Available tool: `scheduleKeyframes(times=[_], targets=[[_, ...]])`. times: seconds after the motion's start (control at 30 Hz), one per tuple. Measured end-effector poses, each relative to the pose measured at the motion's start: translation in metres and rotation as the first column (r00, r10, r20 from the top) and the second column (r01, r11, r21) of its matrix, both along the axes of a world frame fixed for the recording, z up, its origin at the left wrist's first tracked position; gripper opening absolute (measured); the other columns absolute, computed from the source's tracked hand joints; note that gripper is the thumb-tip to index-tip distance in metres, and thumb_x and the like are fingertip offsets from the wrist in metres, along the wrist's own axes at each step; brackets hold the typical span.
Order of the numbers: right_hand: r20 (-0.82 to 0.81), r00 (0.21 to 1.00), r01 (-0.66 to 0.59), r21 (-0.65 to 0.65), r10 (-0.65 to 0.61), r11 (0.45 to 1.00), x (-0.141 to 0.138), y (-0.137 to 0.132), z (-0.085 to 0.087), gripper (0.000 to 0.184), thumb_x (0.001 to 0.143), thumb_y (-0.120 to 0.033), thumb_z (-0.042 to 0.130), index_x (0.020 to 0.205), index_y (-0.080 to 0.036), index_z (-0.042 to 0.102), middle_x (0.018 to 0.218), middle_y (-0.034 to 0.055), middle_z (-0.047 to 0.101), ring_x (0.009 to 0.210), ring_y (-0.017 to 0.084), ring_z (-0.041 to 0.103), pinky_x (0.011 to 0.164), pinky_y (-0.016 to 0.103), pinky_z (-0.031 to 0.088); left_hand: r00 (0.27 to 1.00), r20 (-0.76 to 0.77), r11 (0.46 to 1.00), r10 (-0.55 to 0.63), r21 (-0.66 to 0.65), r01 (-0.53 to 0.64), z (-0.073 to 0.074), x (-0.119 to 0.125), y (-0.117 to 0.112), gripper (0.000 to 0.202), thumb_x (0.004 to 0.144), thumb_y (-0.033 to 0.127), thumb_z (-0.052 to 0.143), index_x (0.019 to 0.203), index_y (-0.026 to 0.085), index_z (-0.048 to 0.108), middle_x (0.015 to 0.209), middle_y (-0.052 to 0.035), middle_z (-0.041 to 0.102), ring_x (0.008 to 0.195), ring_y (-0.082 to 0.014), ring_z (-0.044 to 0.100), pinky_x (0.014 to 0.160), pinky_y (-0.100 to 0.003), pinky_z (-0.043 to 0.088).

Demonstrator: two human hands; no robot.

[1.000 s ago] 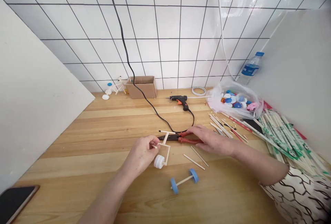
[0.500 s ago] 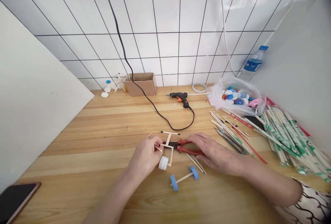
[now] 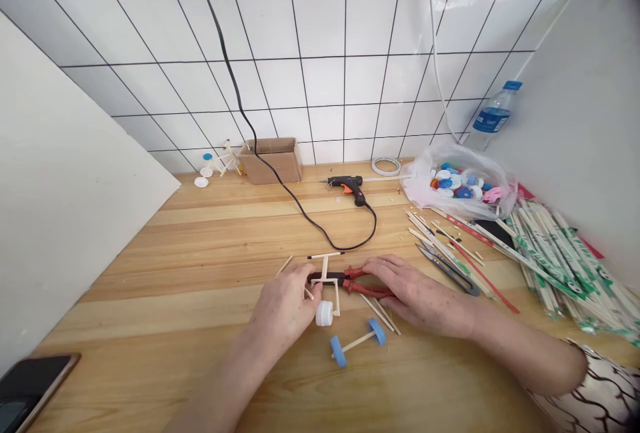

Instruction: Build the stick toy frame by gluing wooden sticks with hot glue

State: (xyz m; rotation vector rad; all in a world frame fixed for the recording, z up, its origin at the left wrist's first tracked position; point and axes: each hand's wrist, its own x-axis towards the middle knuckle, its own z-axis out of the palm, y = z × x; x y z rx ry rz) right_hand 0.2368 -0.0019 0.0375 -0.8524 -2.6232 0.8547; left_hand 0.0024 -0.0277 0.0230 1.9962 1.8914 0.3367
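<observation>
My left hand (image 3: pixel 283 306) is shut on a small frame of wooden sticks (image 3: pixel 325 272), which has a white bottle-cap wheel (image 3: pixel 324 313) at its lower end. The black jaws of red-handled pliers (image 3: pixel 353 281) lie against the frame. My right hand (image 3: pixel 420 296) rests over the red handles and holds them. Below the hands lies an axle stick with blue cap wheels (image 3: pixel 357 343). Loose cut sticks (image 3: pixel 377 312) lie beside my right hand.
A hot glue gun (image 3: pixel 347 188) with a black cable (image 3: pixel 300 206) lies at the back, near a cardboard box (image 3: pixel 273 161). A plastic bag of bottle caps (image 3: pixel 457 183), snips (image 3: pixel 447 272) and bundled chopsticks (image 3: pixel 560 266) are on the right. A phone (image 3: pixel 30 386) lies front left.
The stick frame and white wheel have shifted slightly right in my left hand. My right hand has moved down and stays on the pliers. The view has tilted a little.
</observation>
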Motion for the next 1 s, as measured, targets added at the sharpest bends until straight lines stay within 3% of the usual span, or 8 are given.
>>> scheduleKeyframes(times=[0.17,0.27,0.33,0.4,0.53,0.67,1.0], targets=[[0.001,1.0,-0.006,0.015,0.006,1.0,0.001,0.0,-0.001,0.046,0.083,-0.007,0.048,0.127,-0.021,0.043,0.125,0.0082,0.053,0.118,0.019,0.045,0.101,0.04,0.039,0.962,0.264,0.998,0.068,-0.024,-0.064,0.008,-0.016,-0.002,0.025,0.076,0.028,0.054,0.098,0.021,0.064,0.079,-0.0018,0.067,0.068,-0.0177,0.061,0.064,-0.027,0.043],[-0.006,1.0,-0.01,0.019,0.01,1.0,0.001,0.001,-0.001,0.046,0.084,-0.007,0.048,0.127,-0.022,0.043,0.125,0.0083,0.053,0.118,0.02,0.046,0.1,0.04,0.04,0.828,0.554,0.996,0.088,-0.052,-0.071,0.021,-0.023,-0.003,0.028,0.081,0.032,0.048,0.102,0.019,0.062,0.086,-0.0027,0.069,0.069,-0.0155,0.061,0.066,-0.027,0.047],[-0.009,1.0,-0.01,0.018,0.01,1.0,0.001,0.001,-0.002,0.047,0.083,-0.008,0.049,0.128,-0.022,0.043,0.126,0.0086,0.053,0.118,0.02,0.046,0.1,0.04,0.039,0.765,0.634,0.993,0.112,-0.047,-0.106,0.028,-0.022,-0.004,0.027,0.081,0.035,0.048,0.094,0.018,0.065,0.073,-0.0014,0.067,0.064,-0.0146,0.059,0.067,-0.027,0.047],[-0.008,1.0,-0.008,0.016,0.009,1.0,0.001,0.001,-0.003,0.047,0.083,-0.008,0.049,0.128,-0.022,0.042,0.127,0.0088,0.053,0.119,0.02,0.045,0.101,0.04,0.039,0.735,0.67,0.992,0.102,-0.011,-0.127,0.031,-0.018,-0.003,0.028,0.08,0.037,0.05,0.09,0.018,0.068,0.068,-0.0014,0.064,0.067,-0.0154,0.059,0.069,-0.027,0.047],[-0.04,0.999,-0.009,0.041,0.01,0.999,0.002,0.001,-0.007,0.045,0.086,-0.011,0.048,0.129,-0.022,0.041,0.127,0.0097,0.053,0.119,0.02,0.047,0.1,0.039,0.04,0.717,0.697,0.996,0.013,0.052,-0.069,0.023,-0.011,0.001,0.027,0.081,0.037,0.051,0.083,0.019,0.071,0.086,-0.0047,0.066,0.077,-0.0161,0.058,0.067,-0.025,0.046],[-0.058,0.998,-0.009,0.056,0.012,0.998,0.003,0.001,-0.009,0.046,0.087,-0.014,0.048,0.131,-0.023,0.039,0.128,0.0101,0.053,0.119,0.02,0.047,0.1,0.038,0.04,0.733,0.679,0.999,-0.038,0.031,0.023,0.014,-0.01,0.004,0.029,0.083,0.037,0.05,0.077,0.018,0.07,0.082,-0.0048,0.065,0.071,-0.0146,0.056,0.062,-0.024,0.045],[-0.055,0.999,0.006,0.041,-0.003,0.999,-0.001,0.001,-0.004,0.04,0.089,-0.016,0.046,0.128,-0.023,0.043,0.124,0.0092,0.056,0.116,0.02,0.05,0.098,0.038,0.041,0.781,0.615,0.994,-0.105,0.098,0.057,0.006,-0.011,0.005,0.025,0.085,0.03,0.049,0.079,0.017,0.07,0.085,-0.0056,0.064,0.082,-0.0169,0.059,0.071,-0.026,0.046]])
